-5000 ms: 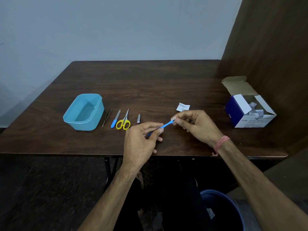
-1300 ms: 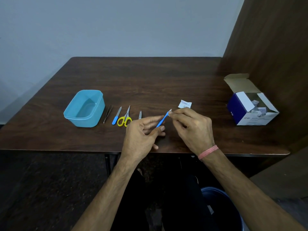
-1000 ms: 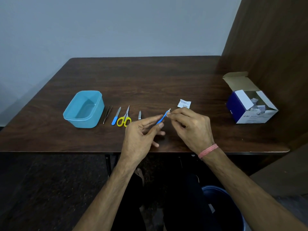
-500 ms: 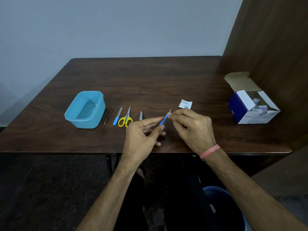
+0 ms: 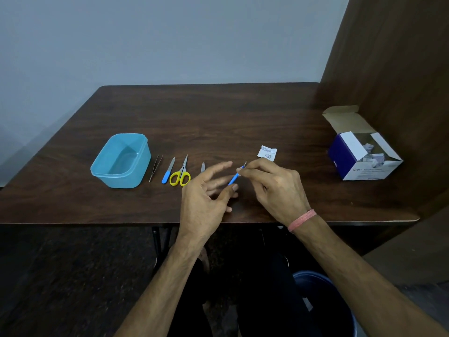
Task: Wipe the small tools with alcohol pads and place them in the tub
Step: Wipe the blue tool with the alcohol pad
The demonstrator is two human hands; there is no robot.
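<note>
1. A blue tub (image 5: pixel 120 160) is set on the left part of a dark wooden table (image 5: pixel 218 113), and every place below is told from it.
2. Just right of the tub a row of tools is laid out: tweezers (image 5: pixel 154 168), then a blue-handled file (image 5: pixel 168 170), then yellow scissors (image 5: pixel 180 173), then a small metal tool (image 5: pixel 202 167) — all flat on the table and apart from one another.
3. Farther right of the tub, past that row, a thin blue-handled tool (image 5: pixel 234 177) is held above the table's near part, tilted, its metal tip up and away from the person.
4. The tool's upper end is pinched by the curled fingers of the right hand (image 5: pixel 274 188); whether a pad is held there too cannot be told.
5. The left hand (image 5: pixel 206 198) is spread, its fingers loosely extended; the tool's lower end is met by one fingertip, though a real grip cannot be made out.
6. A torn white wrapper (image 5: pixel 267 153) lies on the table just beyond the right hand.
7. Far right of the tub — at the table's other side — an open box (image 5: pixel 359 154) of pads is seen.
</note>
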